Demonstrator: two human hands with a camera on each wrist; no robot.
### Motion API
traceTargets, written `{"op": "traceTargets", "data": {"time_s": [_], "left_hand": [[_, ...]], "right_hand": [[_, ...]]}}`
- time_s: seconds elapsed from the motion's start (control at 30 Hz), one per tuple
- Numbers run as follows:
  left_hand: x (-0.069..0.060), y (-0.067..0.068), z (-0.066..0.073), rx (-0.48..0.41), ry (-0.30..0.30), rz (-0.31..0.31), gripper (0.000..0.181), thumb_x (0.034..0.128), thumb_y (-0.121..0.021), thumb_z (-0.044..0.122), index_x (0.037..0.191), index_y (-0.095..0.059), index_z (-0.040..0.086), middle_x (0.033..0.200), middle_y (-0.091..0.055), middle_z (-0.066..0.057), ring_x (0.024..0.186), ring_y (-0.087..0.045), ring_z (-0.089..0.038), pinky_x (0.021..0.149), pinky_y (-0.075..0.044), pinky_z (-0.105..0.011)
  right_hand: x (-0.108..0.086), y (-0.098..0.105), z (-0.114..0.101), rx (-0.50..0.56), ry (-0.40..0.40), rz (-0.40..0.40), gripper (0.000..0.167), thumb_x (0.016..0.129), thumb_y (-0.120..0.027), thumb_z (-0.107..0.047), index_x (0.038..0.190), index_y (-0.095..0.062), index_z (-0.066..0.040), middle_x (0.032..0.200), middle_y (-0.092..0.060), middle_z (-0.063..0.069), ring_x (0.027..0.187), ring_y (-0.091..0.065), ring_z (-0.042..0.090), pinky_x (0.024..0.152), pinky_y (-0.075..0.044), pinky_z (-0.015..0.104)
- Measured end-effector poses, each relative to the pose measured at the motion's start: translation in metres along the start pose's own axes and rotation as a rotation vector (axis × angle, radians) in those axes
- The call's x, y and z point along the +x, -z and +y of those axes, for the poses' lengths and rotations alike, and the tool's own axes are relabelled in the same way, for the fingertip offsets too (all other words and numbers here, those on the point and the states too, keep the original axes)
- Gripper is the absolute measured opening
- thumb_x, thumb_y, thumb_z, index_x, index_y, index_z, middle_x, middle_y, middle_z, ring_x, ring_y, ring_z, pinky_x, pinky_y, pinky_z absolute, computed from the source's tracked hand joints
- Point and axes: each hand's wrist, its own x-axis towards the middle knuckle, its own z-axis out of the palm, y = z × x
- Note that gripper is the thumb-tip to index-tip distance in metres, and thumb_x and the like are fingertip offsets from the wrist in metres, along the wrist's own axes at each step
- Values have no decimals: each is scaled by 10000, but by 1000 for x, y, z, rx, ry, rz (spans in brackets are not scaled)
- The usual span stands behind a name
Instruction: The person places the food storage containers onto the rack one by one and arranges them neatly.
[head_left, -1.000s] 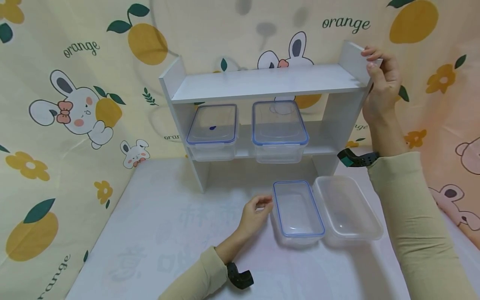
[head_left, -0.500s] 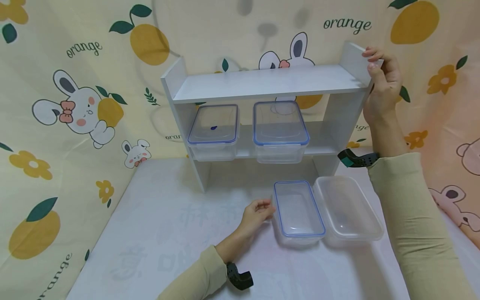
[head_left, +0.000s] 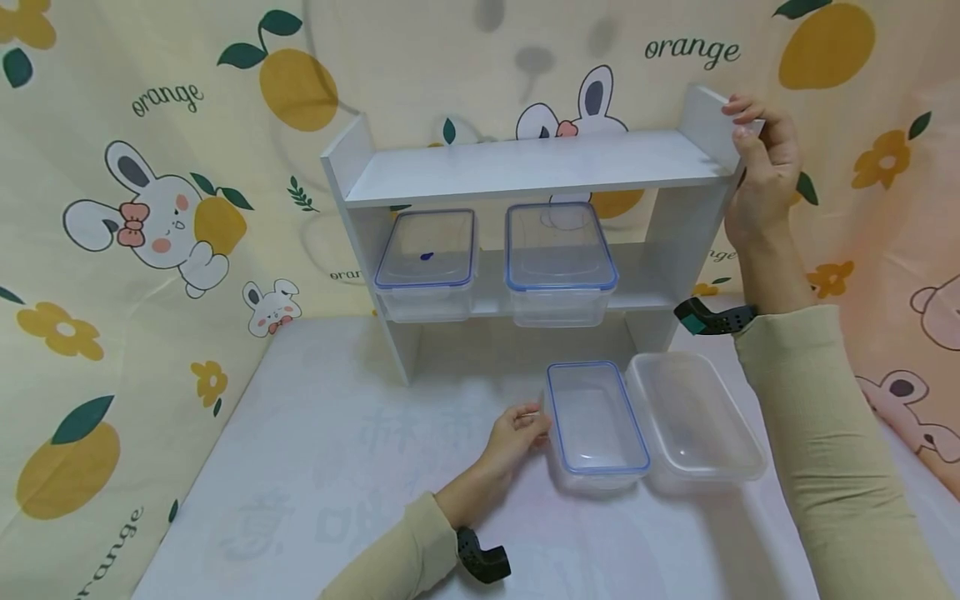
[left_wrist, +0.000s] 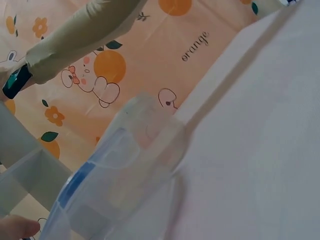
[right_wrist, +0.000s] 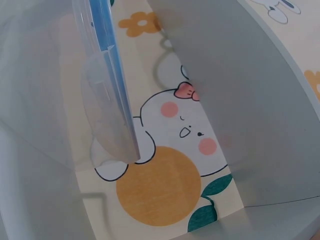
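A white two-tier shelf [head_left: 540,167] stands at the back; my right hand [head_left: 765,171] grips the top of its right side panel. In front of it, on the table, is a clear plastic food container with a blue-edged lid [head_left: 596,421]. My left hand [head_left: 513,437] is at this container's left side, fingers loosely bent and seeming to touch it. In the left wrist view one fingertip [left_wrist: 20,227] shows beside the clear container wall [left_wrist: 115,185]. A frosted container [head_left: 697,417] without a blue rim stands just right of it.
Two blue-lidded clear containers, left [head_left: 427,258] and right [head_left: 561,258], sit on the middle shelf, jutting over its front edge. The right wrist view shows one container [right_wrist: 107,100] beneath the shelf's board. A white cloth covers the table [head_left: 337,467]; a printed curtain [head_left: 172,350] hangs behind.
My left hand has slid slightly towards me along the container's left side. My right hand, the shelf and the containers stay in place.
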Motion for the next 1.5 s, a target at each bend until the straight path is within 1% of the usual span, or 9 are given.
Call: {"op": "traceTargets", "data": {"time_s": [0.1,0.23,0.57,0.7,0.93,1.03,1.17,1.3,1.5], "left_hand": [[0,-2,0,-29,33,-1,503,889,-633,110,1314,-440,-77,1092,-676,-189,675,-591,-35,758,-559,-224],[-1,-7,2,-66,78,7,547,884,-653,135,1335,-423,-72,1053,-682,-128,664,-576,-40,725,-540,-195],[1,-15,0,-66,96,24,546,847,-691,155,1288,-442,-51,934,-655,-14,696,-558,-83,687,-485,-189],[2,-16,-2,-81,115,21,467,840,-700,152,1210,-477,-26,880,-651,10,693,-554,-86,662,-473,-184],[7,-15,-4,-113,152,-18,150,854,-693,157,892,-576,70,779,-597,49,690,-541,-71,654,-466,-169],[10,-13,-6,-115,155,-46,151,864,-682,157,922,-629,28,832,-614,29,719,-552,-68,686,-483,-159],[11,-11,-5,-105,156,-69,266,877,-667,157,1046,-636,-46,885,-631,11,747,-571,-66,720,-504,-151],[11,-10,-4,-110,156,-87,202,884,-656,151,981,-642,-27,850,-621,20,737,-564,-61,703,-498,-146],[10,-9,-1,-129,152,-108,78,885,-649,135,835,-640,75,823,-602,30,727,-547,-55,684,-483,-144]], "right_hand": [[-1,0,-1,-1,-3,2,129,875,-508,11,881,-626,-40,1038,-659,74,1219,-489,277,1169,-267,314],[-2,1,-2,-8,-6,4,126,880,-509,7,884,-626,-41,1049,-657,73,1227,-490,278,1171,-269,313],[-2,1,-1,-18,-6,7,116,874,-525,1,878,-632,-43,1045,-659,76,1221,-493,281,1167,-268,316],[-2,1,-1,-18,-5,9,114,873,-529,-1,877,-633,-45,1035,-662,69,1211,-499,267,1165,-264,318],[-2,2,0,-21,-5,4,118,869,-531,2,880,-638,-47,1034,-667,61,1220,-495,281,1164,-266,324],[-2,1,0,-14,-6,5,117,869,-531,0,882,-636,-51,1036,-664,63,1212,-500,265,1167,-262,323],[-2,0,-1,-9,-7,7,117,872,-529,-2,884,-633,-55,1037,-661,64,1210,-498,256,1167,-259,320],[-1,0,-2,-13,-6,5,122,872,-525,1,885,-633,-54,1037,-660,62,1219,-490,268,1166,-260,322],[-1,-1,-2,-11,-3,1,133,876,-515,9,887,-631,-54,1040,-656,65,1220,-487,273,1167,-260,324]]}}
